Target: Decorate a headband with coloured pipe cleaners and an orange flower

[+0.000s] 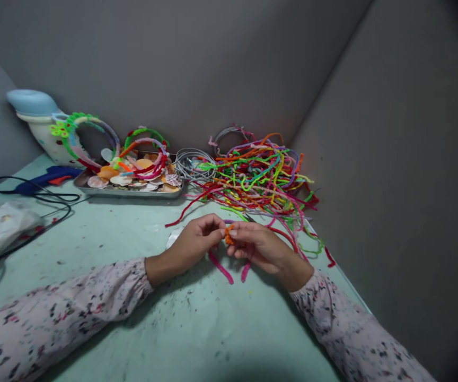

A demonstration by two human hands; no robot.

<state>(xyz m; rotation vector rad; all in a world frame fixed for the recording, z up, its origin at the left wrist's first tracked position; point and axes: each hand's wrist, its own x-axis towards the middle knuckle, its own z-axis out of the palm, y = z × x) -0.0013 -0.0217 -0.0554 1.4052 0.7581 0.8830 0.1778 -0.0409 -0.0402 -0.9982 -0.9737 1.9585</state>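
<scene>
Between my two hands is a small bunched orange pipe cleaner (229, 235), gripped from both sides above the table. My left hand (199, 237) pinches its left side with thumb and forefinger. From the right, my right hand (261, 245) closes thumb and fingers on the same orange piece. Below the fingers lie two pink pipe cleaner ends (221, 268), one under each hand; how they join is hidden. A purple strand shows just behind the fingertips.
A large tangle of coloured pipe cleaners (261, 170) lies beyond my hands. Left of it are coiled grey wire (195, 163), a metal tray (133, 194) of shells, wrapped rings (148, 154), a blue glue gun (40, 181) with black cable, a plastic bag (8, 225) and a blue-lidded container (40, 119).
</scene>
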